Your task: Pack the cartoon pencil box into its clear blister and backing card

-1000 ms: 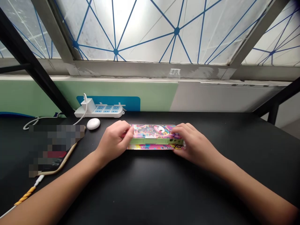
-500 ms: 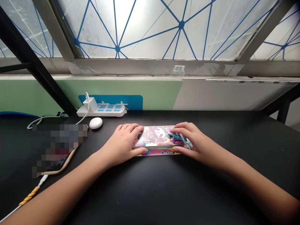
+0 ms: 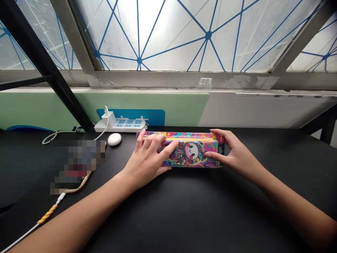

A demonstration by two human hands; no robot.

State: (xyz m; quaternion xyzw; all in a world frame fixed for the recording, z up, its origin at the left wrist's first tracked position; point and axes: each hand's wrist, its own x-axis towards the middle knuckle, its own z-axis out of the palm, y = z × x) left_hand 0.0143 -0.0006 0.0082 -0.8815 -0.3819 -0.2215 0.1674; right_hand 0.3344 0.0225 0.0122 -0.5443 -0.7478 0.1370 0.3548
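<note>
A brightly printed pencil box (image 3: pixel 193 151) with a cartoon face stands on its long edge on the black desk (image 3: pixel 168 211), its picture side turned toward me. My left hand (image 3: pixel 150 158) lies over the box's left end, fingers across the front face and thumb under its lower edge. My right hand (image 3: pixel 234 153) clasps the right end, with fingers over the top corner and thumb on the front. Both hands hold the box.
A white power strip (image 3: pixel 121 124) with a plugged-in charger lies against the green wall panel. A small white oval case (image 3: pixel 114 139) sits beside it. A blurred-out object (image 3: pixel 76 165) with a cable (image 3: pixel 47 214) lies at the left. Black frame posts stand at both sides.
The pencil box was lying flat with its picture side up; it has been tipped up onto its long edge. Both hands shifted with it, staying on its ends.
</note>
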